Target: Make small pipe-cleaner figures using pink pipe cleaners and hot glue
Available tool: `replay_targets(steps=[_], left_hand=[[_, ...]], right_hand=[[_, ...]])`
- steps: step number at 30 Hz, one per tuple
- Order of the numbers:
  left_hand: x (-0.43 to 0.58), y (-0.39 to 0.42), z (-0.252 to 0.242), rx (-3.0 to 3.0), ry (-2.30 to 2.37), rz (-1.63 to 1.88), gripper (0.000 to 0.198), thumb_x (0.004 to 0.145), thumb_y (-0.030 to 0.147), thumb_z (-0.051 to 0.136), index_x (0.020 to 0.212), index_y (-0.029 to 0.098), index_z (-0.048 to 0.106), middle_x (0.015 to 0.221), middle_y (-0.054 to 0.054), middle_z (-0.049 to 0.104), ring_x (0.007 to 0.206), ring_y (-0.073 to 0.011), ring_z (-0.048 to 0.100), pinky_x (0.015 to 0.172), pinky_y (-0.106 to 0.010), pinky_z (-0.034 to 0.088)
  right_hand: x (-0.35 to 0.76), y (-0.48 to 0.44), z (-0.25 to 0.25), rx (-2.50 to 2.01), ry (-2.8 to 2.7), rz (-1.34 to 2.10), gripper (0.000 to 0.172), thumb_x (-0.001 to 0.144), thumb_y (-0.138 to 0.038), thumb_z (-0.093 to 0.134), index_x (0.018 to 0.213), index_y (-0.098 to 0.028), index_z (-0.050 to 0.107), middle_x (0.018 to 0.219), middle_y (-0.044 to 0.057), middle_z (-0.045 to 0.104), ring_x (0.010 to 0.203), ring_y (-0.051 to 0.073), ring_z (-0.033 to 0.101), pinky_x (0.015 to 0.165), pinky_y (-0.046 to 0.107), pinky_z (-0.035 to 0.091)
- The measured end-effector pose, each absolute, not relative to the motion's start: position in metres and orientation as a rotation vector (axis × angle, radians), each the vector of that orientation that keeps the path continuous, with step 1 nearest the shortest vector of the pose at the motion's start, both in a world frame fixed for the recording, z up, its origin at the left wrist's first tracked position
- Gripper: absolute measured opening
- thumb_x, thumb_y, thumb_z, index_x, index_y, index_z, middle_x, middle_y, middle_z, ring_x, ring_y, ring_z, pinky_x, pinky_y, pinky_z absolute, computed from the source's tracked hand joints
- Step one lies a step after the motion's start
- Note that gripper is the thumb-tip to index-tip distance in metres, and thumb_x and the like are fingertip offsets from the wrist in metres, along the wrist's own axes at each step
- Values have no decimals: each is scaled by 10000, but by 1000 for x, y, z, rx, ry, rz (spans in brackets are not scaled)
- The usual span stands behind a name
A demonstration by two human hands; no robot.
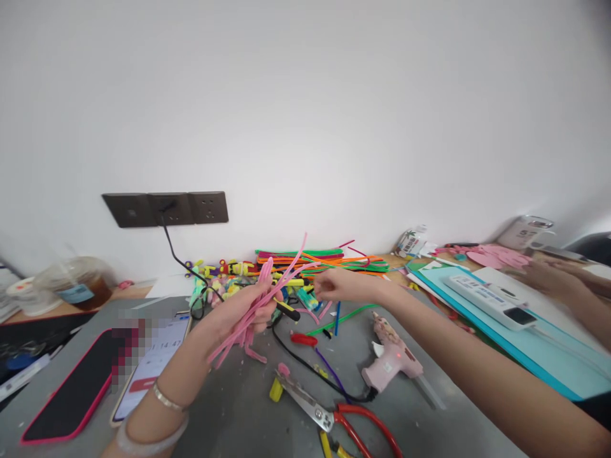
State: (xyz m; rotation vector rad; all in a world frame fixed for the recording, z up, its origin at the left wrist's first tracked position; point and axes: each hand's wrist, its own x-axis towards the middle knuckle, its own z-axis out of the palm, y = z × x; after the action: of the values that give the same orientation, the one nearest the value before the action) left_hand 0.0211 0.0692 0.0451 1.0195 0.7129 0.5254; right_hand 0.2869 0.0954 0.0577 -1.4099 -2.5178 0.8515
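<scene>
My left hand (252, 308) is closed around a loose bundle of pink pipe cleaners (238, 331), whose ends stick out up to the right and down to the left. Over the far side of the mat, my right hand (334, 284) reaches in with its fingers curled together; whatever they hold, if anything, is hidden. Just beyond it lies a stack of orange, green and magenta pipe cleaners (353, 264). Short pink and blue pieces and a green pipe cleaner (348, 318) are scattered below that hand.
Red-handled scissors (319, 413) and a pink glue gun (391, 362) with a black cord lie on the grey mat. Two phones (76, 388) are at the left, near a drink cup (86, 286). A white power strip (491, 302) sits on folders, beside another person's hands (548, 280).
</scene>
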Motion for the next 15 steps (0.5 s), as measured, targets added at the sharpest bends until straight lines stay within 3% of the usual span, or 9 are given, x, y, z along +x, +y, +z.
replay_targets(steps=[2, 5, 10, 15], left_hand=[[16, 68, 44, 1027, 687, 520, 385, 866, 516, 658, 736, 184, 513, 426, 115, 309, 385, -48, 146, 381, -158, 204], [11, 65, 45, 1036, 672, 543, 382, 863, 490, 682, 713, 183, 513, 408, 121, 270, 399, -51, 131, 396, -152, 219], [10, 61, 53, 1036, 682, 542, 404, 848, 510, 689, 691, 188, 502, 422, 105, 308, 410, -61, 156, 388, -163, 214], [9, 61, 57, 1099, 739, 569, 423, 816, 557, 705, 718, 183, 532, 453, 101, 343, 418, -58, 191, 405, -173, 229]], right_hand=[[293, 97, 45, -1463, -2529, 711, 195, 699, -82, 675, 575, -219, 613, 579, 28, 643, 564, 202, 615, 537, 295, 416], [300, 96, 25, -1480, -2525, 544, 242, 658, -1, 635, 584, -231, 641, 649, 69, 690, 630, 239, 644, 567, 321, 413], [307, 96, 21, -1340, -2522, 470, 214, 733, -63, 602, 630, -246, 644, 765, 76, 717, 667, 220, 642, 587, 310, 433], [324, 107, 67, -1178, -2395, 503, 112, 916, -238, 520, 822, -216, 578, 717, 19, 695, 537, 143, 575, 547, 265, 445]])
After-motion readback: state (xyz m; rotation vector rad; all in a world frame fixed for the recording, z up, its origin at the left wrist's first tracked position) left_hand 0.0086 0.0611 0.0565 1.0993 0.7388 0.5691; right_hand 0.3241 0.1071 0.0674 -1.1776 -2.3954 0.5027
